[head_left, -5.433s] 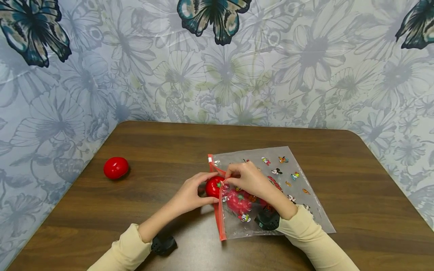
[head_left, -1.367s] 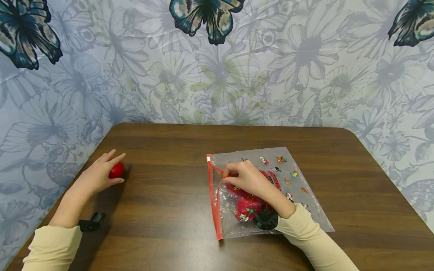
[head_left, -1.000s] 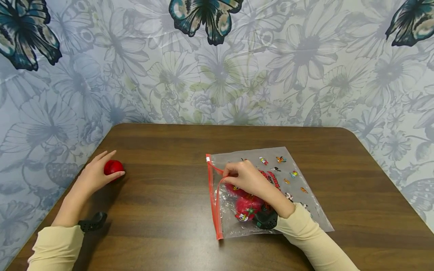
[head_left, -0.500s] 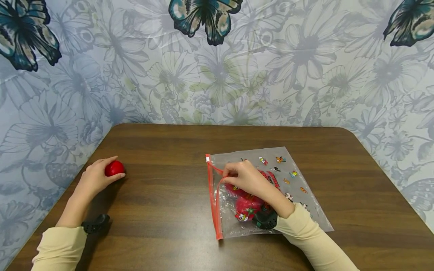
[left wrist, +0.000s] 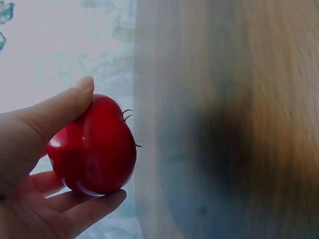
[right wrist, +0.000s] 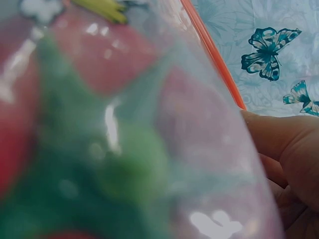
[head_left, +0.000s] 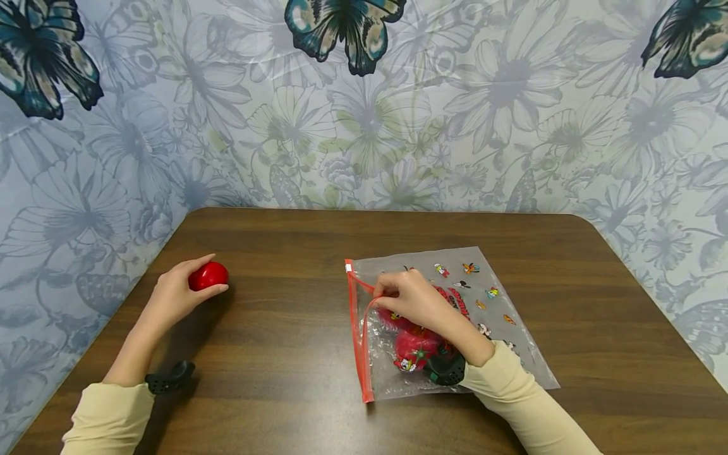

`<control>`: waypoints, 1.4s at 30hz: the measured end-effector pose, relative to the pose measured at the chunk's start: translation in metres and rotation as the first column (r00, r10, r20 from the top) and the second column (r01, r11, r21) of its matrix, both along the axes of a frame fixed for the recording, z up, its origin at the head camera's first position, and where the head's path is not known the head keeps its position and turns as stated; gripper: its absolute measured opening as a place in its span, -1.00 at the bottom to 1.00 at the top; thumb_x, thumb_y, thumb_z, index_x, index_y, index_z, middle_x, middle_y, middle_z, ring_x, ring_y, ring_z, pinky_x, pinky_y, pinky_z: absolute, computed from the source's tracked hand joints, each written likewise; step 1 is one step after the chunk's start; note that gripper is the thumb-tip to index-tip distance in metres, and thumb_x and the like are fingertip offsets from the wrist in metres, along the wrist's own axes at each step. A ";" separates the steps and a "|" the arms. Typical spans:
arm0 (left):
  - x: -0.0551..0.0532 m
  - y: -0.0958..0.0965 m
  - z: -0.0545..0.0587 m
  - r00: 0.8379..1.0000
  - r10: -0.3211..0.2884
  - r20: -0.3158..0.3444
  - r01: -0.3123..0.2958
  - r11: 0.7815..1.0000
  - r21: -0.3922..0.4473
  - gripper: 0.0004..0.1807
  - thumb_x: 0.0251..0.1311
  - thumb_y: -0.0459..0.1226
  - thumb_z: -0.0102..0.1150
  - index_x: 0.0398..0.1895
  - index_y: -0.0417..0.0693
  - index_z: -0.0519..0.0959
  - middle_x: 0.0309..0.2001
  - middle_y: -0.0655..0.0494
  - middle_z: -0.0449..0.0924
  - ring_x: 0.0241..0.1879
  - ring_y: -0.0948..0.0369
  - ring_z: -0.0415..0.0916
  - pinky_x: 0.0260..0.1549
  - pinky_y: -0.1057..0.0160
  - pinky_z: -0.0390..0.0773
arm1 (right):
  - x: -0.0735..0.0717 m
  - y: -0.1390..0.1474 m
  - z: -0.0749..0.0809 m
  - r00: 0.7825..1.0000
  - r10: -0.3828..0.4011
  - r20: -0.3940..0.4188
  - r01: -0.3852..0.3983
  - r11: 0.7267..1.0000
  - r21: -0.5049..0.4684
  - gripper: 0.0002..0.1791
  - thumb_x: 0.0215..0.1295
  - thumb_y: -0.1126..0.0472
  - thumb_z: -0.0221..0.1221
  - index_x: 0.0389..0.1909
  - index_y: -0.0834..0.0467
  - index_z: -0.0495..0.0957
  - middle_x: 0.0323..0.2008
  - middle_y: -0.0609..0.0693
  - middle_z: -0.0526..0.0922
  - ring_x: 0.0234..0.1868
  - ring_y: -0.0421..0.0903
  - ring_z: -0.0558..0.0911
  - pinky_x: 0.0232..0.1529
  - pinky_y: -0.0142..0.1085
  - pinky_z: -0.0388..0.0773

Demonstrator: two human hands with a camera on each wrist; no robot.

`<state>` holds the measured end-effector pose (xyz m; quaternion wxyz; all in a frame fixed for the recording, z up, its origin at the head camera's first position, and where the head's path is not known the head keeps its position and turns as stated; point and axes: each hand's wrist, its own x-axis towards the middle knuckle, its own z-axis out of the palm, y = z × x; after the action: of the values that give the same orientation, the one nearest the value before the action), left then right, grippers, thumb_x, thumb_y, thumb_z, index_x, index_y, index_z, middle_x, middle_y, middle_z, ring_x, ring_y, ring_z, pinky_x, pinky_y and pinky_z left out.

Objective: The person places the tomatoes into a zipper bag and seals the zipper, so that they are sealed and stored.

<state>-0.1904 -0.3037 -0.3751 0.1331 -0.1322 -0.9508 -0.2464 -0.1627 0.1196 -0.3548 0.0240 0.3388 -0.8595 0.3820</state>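
Note:
A shiny red tomato [head_left: 209, 276] is gripped in my left hand [head_left: 173, 294], over the left part of the table. In the left wrist view the thumb lies on one side of the tomato [left wrist: 94, 147] and the fingers on the other, with thin sepal tips showing at its far edge. My right hand [head_left: 412, 302] pinches the red-edged mouth of a clear zip bag [head_left: 506, 354] and keeps it parted. Inside the bag are red tomatoes [head_left: 418, 347], partly covered by the hand and wrist. One bagged tomato's green calyx [right wrist: 124, 164] fills much of the right wrist view.
The brown wooden table [head_left: 273, 379] has rounded far corners. Behind it hangs a floral backdrop [head_left: 506, 126] with large butterflies. The bag's red zip edge [head_left: 365, 373] faces left, towards the hand with the tomato. Cartoon prints dot the bag.
My left hand put one tomato into the bag mouth, went left, closed round the other tomato and has now shifted it slightly right and away. My right hand has stayed at the bag's edge.

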 end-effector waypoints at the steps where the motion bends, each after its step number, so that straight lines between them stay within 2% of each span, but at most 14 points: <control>1: 0.001 0.003 0.002 1.000 -0.007 -0.001 0.007 1.000 0.014 -0.27 -0.08 -0.18 0.46 0.15 -0.36 0.41 0.02 -0.46 0.41 -0.04 -0.34 0.36 -0.20 -0.34 0.39 | 0.001 0.000 0.000 1.000 0.001 0.000 -0.001 1.000 -0.001 -0.83 0.06 0.30 0.36 -0.55 0.04 0.55 -0.52 -0.26 0.62 -0.52 -0.38 0.53 -0.49 -0.41 0.45; 7: 0.012 0.028 0.013 0.999 -0.041 -0.010 0.042 0.996 0.079 -0.27 -0.09 -0.21 0.47 0.18 -0.31 0.42 0.02 -0.40 0.44 -0.04 -0.30 0.39 -0.18 -0.31 0.41 | 0.005 0.002 0.002 1.000 0.003 0.009 -0.003 1.000 -0.003 -0.83 0.05 0.30 0.36 -0.55 0.04 0.55 -0.51 -0.25 0.63 -0.50 -0.38 0.54 -0.49 -0.40 0.45; 11: 0.020 0.050 0.016 0.997 -0.074 -0.019 0.076 0.988 0.138 -0.28 -0.11 -0.25 0.48 0.19 -0.24 0.43 0.03 -0.33 0.46 -0.03 -0.24 0.41 -0.17 -0.27 0.43 | 0.007 0.003 0.003 1.000 0.008 0.013 -0.008 1.000 -0.006 -0.83 0.05 0.31 0.36 -0.54 0.05 0.55 -0.51 -0.24 0.63 -0.51 -0.38 0.54 -0.50 -0.40 0.44; 19: 0.025 0.093 0.011 0.980 -0.193 0.045 0.177 0.954 0.241 -0.25 -0.09 -0.20 0.47 0.24 -0.13 0.42 0.13 -0.20 0.43 0.03 -0.14 0.42 -0.14 -0.13 0.50 | 0.005 0.003 0.002 1.000 0.007 -0.006 -0.007 1.000 -0.004 -0.83 0.07 0.31 0.35 -0.55 0.05 0.54 -0.52 -0.24 0.63 -0.52 -0.38 0.52 -0.50 -0.41 0.44; 26: 0.030 0.122 0.003 0.951 -0.292 0.099 0.245 0.912 0.330 -0.26 -0.08 -0.22 0.46 0.25 -0.04 0.42 0.18 -0.09 0.38 0.04 -0.09 0.41 -0.14 -0.05 0.53 | 0.001 0.003 0.001 1.000 0.002 -0.027 -0.002 1.000 -0.002 -0.82 0.05 0.30 0.36 -0.56 0.03 0.55 -0.54 -0.27 0.62 -0.53 -0.39 0.50 -0.51 -0.42 0.43; 32: 0.030 0.143 -0.005 0.927 -0.354 0.122 0.288 0.881 0.375 -0.27 -0.08 -0.23 0.46 0.25 0.01 0.42 0.11 -0.05 0.39 -0.03 -0.04 0.44 -0.22 0.07 0.58 | -0.003 0.002 0.000 0.998 -0.013 -0.066 0.013 1.000 0.007 -0.81 0.03 0.30 0.37 -0.58 0.02 0.54 -0.57 -0.29 0.60 -0.56 -0.39 0.46 -0.52 -0.42 0.41; 37: 0.030 0.162 -0.013 0.891 -0.434 0.135 0.334 0.828 0.451 -0.31 -0.05 -0.25 0.44 0.23 -0.07 0.43 0.06 -0.02 0.42 -0.04 0.00 0.45 -0.20 0.10 0.58 | -0.007 0.000 -0.001 0.997 -0.019 -0.068 0.021 1.000 0.019 -0.81 0.04 0.30 0.37 -0.57 0.03 0.55 -0.57 -0.29 0.59 -0.59 -0.38 0.44 -0.54 -0.41 0.41; 42: 0.029 0.178 -0.022 0.867 -0.483 0.126 0.368 0.790 0.490 -0.35 -0.04 -0.24 0.44 0.19 -0.07 0.46 0.04 0.05 0.46 -0.06 0.07 0.46 -0.15 0.15 0.55 | -0.010 -0.001 -0.002 0.998 -0.024 -0.065 0.026 0.999 0.021 -0.82 0.04 0.31 0.37 -0.56 0.04 0.55 -0.55 -0.26 0.61 -0.56 -0.37 0.48 -0.51 -0.40 0.44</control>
<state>-0.1615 -0.1259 -0.3968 -0.0177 -0.2785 -0.8212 -0.4977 -0.1726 0.1182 -0.3570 0.0530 0.3405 -0.8666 0.3608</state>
